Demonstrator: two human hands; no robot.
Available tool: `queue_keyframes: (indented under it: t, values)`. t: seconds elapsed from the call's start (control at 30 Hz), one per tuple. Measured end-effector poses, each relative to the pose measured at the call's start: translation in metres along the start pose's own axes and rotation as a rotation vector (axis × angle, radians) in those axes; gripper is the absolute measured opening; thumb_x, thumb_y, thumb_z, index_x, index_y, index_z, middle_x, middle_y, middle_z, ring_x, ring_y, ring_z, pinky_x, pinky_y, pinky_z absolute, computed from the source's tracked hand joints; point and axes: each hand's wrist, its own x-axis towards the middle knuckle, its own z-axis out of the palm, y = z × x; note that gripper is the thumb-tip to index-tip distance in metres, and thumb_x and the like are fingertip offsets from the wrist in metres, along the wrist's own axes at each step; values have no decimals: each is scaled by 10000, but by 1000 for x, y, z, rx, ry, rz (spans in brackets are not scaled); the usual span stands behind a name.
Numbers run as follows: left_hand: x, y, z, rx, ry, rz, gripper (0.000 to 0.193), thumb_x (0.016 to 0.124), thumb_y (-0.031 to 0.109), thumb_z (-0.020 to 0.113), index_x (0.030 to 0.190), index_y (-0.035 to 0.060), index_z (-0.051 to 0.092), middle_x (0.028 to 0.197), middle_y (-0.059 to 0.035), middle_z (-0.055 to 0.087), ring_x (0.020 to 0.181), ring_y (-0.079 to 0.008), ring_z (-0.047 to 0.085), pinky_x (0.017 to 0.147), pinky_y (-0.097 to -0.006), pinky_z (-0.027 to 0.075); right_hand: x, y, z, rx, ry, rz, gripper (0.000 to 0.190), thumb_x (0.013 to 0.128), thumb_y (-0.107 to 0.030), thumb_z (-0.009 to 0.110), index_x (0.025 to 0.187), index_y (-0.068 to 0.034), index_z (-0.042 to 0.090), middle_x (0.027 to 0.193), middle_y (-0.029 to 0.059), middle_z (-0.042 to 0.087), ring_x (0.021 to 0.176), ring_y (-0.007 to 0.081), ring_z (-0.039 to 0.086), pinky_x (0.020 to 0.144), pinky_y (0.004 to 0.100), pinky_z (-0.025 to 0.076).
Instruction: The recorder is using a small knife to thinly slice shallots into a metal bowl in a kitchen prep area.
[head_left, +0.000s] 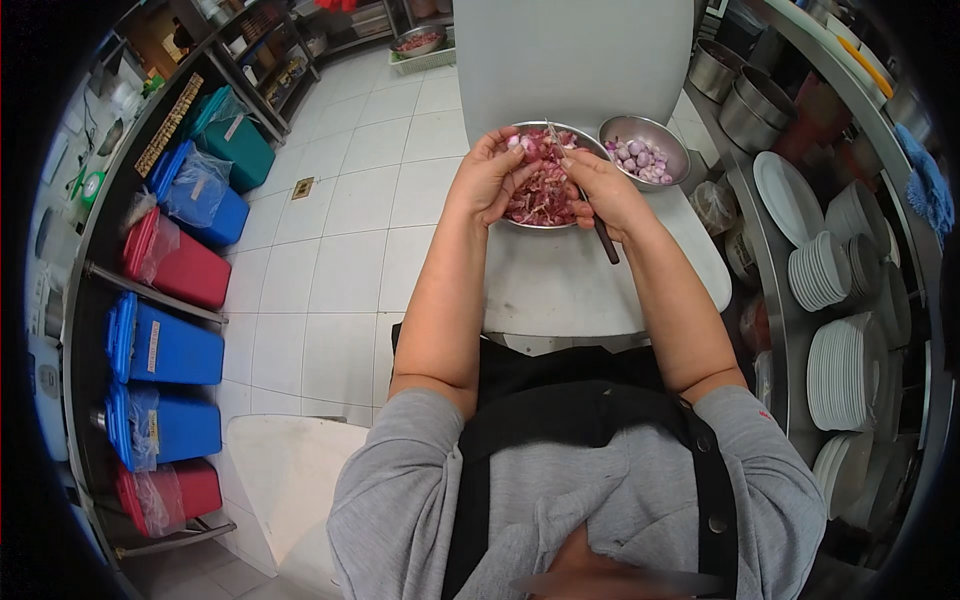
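My left hand (491, 172) holds a pinkish shallot (531, 145) between its fingers, above a steel bowl. In my right hand (600, 191) is a small knife with a dark handle (606, 241); its thin blade (553, 135) points away from me, close beside the shallot. Beneath both hands, the steel bowl (551, 227) is heaped with reddish shallot skins and pieces (541, 201). Just right of it stands a second steel bowl (677, 133), with many peeled pale purple shallots (641, 159) inside. Both bowls rest on a white plastic chair seat (562, 300).
To the left, lidded blue bins (176, 352) and red bins (187, 259) line a low rack. Plates (844, 371) and steel pots (757, 105) fill the right shelf. A bowl (420, 43) sits on a basket (424, 64) on the far tiled floor (352, 187).
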Motion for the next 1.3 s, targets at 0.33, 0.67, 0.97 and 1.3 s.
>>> queue_keyframes:
  t: [0.33,0.67,0.97,1.3]
  values:
    - [5,-13,-2,78,2,103,296,839,-66,567,1102,-15,441,1040,-138,541,918,-225,600,827,-327,534,-11,-1,22,48,-71,-47,604,938,-175,473,1469,-200,187,702,-5,447,445,53,369,371,196,313]
    - [3,-5,1,-61,68,16,227,831,-46,589,1020,38,494,1065,-133,592,947,-225,611,825,-282,518,-2,3,4,139,24,-45,516,953,-175,450,1433,-153,263,693,-8,451,439,52,355,370,201,306]
    - [1,-10,2,147,44,149,303,835,-51,588,1113,-23,472,1099,-141,537,998,-240,595,884,-313,524,-8,1,8,81,3,-83,493,957,-192,446,1425,-165,293,689,-12,446,439,52,357,371,198,299]
    - [0,-8,8,145,53,144,347,876,5,584,1184,-84,452,1098,-148,544,1010,-234,591,915,-321,515,-12,3,15,-11,-6,-77,555,947,-186,453,1460,-189,242,647,-13,432,432,66,357,374,226,297]
